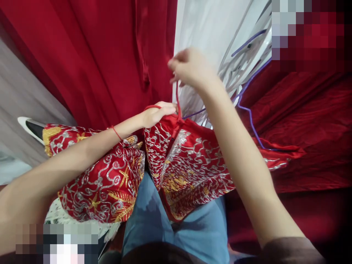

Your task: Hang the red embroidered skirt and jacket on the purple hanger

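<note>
A red garment (192,161) with silver and gold embroidery hangs over my lap, its plain red upper edge gathered near the centre. My left hand (159,114) grips this gathered edge, and a loop of red cord passes over its back. Above it and to the right, my right hand (188,68) pinches a red cord (177,95) that runs taut down to a knot-like spot at the edge. Motion slightly blurs my right hand. Another embroidered red section (110,179) lies under my left forearm.
Red drapes (110,44) and white fabric (203,29) hang in front. A purple wire (250,117) runs along the right beside white openwork (236,73). At the far left is a pointed white-rimmed dark object (31,128). Dark red cloth (310,121) spreads to the right.
</note>
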A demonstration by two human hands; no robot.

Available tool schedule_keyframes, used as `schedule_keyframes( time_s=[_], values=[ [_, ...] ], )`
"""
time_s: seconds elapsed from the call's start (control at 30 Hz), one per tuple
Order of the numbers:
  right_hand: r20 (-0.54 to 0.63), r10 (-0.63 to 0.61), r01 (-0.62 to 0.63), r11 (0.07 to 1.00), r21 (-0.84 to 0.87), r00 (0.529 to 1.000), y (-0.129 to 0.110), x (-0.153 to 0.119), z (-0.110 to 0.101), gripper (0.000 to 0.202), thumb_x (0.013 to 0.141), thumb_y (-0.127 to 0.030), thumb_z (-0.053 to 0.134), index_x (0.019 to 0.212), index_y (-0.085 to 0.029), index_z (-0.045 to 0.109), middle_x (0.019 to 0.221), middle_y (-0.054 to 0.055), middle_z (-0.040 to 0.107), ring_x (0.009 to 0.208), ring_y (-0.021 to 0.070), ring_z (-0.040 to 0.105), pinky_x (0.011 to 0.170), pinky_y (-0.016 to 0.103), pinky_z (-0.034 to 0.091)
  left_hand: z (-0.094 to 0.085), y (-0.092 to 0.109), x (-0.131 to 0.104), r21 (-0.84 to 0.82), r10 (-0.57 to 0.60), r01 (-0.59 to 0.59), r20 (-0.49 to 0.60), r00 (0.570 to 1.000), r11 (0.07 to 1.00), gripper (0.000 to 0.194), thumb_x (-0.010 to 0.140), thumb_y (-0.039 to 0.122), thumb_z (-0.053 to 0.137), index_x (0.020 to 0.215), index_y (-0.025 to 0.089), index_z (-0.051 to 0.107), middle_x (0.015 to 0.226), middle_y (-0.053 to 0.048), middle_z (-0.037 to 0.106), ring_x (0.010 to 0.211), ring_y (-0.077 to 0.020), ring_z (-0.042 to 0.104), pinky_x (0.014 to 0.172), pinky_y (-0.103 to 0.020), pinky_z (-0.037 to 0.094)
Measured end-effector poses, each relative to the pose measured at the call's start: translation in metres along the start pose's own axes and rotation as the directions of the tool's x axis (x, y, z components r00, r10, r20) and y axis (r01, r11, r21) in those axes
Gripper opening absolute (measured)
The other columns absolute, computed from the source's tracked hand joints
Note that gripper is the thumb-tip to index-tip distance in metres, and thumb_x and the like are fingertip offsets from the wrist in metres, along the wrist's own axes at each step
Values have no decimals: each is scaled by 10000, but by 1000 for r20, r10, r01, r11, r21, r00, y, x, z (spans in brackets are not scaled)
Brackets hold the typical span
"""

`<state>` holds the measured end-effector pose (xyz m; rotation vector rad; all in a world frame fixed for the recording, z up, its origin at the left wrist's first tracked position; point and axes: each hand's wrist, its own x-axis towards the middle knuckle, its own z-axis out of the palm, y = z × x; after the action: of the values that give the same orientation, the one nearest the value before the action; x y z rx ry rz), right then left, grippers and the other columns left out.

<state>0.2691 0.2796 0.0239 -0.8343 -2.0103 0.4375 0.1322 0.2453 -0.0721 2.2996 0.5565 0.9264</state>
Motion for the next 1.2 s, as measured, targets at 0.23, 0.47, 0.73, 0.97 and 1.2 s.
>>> schedule_keyframes(
  time_s=[0.23, 0.47, 0.73, 0.97, 1.2],
  values=[
    [-22, -245, 235, 948, -215, 969, -21, -94, 6, 174, 939, -192, 562, 1010, -103, 694, 891, -3, 706, 955, 142, 701, 922, 339, 531, 5, -12, 1, 131, -177, 201, -177, 968, 971, 523, 889, 644, 535, 757, 151, 644, 735, -47, 638, 726, -158, 595, 718, -300, 493],
    [-126, 274, -189, 869, 458, 954, 33, -267, 71, 280, 1003, -343, 492, 828, -189, 648, 614, -20, 659, 489, 107, 588, 482, 234, 464, 4, 7, -1, 117, -148, 157, -77, 986, 981, 409, 796, 522, 729, 938, 140, 716, 776, -40, 699, 718, -142, 628, 689, -273, 480],
    [-201, 652, -593, 753, 287, 731, 93, -303, 172, 397, 885, -536, 618, 989, -159, 686, 797, 64, 734, 640, 167, 646, 619, 270, 495, 8, 10, -2, 248, -121, 135, -70, 990, 959, 285, 821, 388, 727, 963, 144, 768, 922, -68, 752, 881, -185, 666, 826, -316, 495],
    [-252, 700, -526, 684, 505, 668, 95, -285, 187, 405, 863, -569, 609, 872, -166, 645, 758, 38, 693, 588, 143, 602, 612, 265, 496, 8, 9, -3, 292, -54, 69, -57, 997, 954, 281, 849, 416, 687, 942, 163, 768, 879, -40, 751, 837, -164, 662, 822, -307, 491],
    [-327, 700, -540, 705, 461, 635, 96, -277, 193, 361, 866, -544, 576, 788, -195, 624, 717, 35, 689, 582, 153, 615, 598, 267, 488, 7, 5, -4, 332, -28, 46, -61, 998, 942, 313, 846, 458, 680, 946, 176, 769, 844, -27, 753, 791, -148, 657, 773, -281, 479]
  ],
)
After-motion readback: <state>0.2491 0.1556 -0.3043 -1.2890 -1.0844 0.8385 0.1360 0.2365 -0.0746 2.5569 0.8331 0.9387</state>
